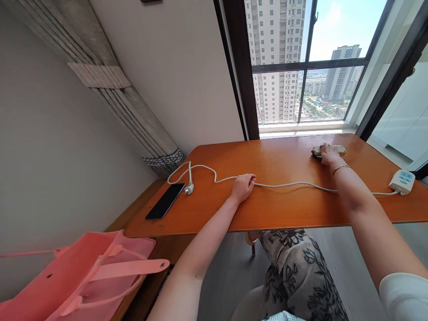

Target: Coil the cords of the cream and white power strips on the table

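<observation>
A white extension cord (287, 184) runs across the orange-brown wooden table (281, 209). My left hand (243, 187) rests at the middle of the table with its fingers curled closed over this cord. At the cord's left end lies a plug (189, 189), and at its right end sits a white socket block (402, 181) with blue-marked outlets. My right hand (329, 154) reaches to the far right of the table, its fingers over a beige bar-shaped power strip (340, 150). A black cable (315, 155) shows beside that strip. Its underside is hidden.
A black phone or tablet (166, 201) lies by the plug at the table's left edge. An open pink bag (100, 267) stands at lower left. Behind the table are a window (307, 67) and a tied grey curtain (133, 107).
</observation>
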{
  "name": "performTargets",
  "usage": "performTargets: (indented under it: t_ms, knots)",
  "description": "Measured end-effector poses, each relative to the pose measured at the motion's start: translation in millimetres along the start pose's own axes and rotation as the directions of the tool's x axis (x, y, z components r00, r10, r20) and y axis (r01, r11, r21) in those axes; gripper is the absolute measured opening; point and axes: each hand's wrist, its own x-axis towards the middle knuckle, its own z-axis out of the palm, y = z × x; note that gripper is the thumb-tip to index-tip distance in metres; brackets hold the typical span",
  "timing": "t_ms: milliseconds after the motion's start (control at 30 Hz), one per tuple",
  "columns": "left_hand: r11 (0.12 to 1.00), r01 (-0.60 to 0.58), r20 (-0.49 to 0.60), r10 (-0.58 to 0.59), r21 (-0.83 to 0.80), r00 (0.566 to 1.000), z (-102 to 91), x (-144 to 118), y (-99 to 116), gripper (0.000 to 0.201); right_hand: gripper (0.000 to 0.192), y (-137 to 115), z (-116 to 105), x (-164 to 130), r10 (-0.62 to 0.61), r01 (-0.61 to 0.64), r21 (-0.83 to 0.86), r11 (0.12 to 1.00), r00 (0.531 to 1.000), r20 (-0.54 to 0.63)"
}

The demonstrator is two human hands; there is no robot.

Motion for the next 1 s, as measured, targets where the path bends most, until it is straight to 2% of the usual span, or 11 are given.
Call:
performTargets:
  t_ms: [200, 300, 567, 667, 733, 833, 1000]
  knots:
    - [1.000, -0.005, 0.003, 0.005, -0.009, 1.000, 0.5, -1, -1, 0.028, 0.077, 3, -5, 10, -0.036, 0.033, -0.081, 0.996, 0.999, -0.027]
    - [1.000, -0.009, 0.004, 0.009, -0.010, 1.000, 0.4, -1, -1, 0.028, 0.069, 3, -11, 9, -0.004, 0.000, -0.087, 0.996, 0.999, -0.044]
    - [1.000, -0.016, 0.000, 0.016, -0.006, 1.000, 0.5, 1, -1, 0.027, 0.064, 6, -27, -16, 0.117, -0.116, 0.020, 0.993, 0.992, -0.049]
    - [1.000, -0.017, -0.010, 0.017, -0.004, 1.000, 1.3, 1, -1, 0.027, 0.068, 7, -30, -26, 0.135, -0.115, 0.150, 0.982, 0.982, -0.129]
    - [1.000, -0.018, -0.014, 0.018, -0.003, 1.000, 1.5, 1, -2, 0.027, 0.070, 3, -34, -32, 0.167, -0.105, 0.301, 0.948, 0.967, -0.191]
    - [1.000, -0.015, -0.024, 0.015, -0.011, 1.000, 1.5, 1, -2, 0.026, 0.073, -9, -41, -44, 0.220, -0.057, 0.544, 0.837, 0.946, -0.239]
    - [0.998, 0.005, -0.046, -0.008, -0.063, 0.999, 1.0, 0, -2, 0.029, 0.073, -46, -50, -70, 0.226, 0.112, 0.759, 0.642, 0.918, -0.326]
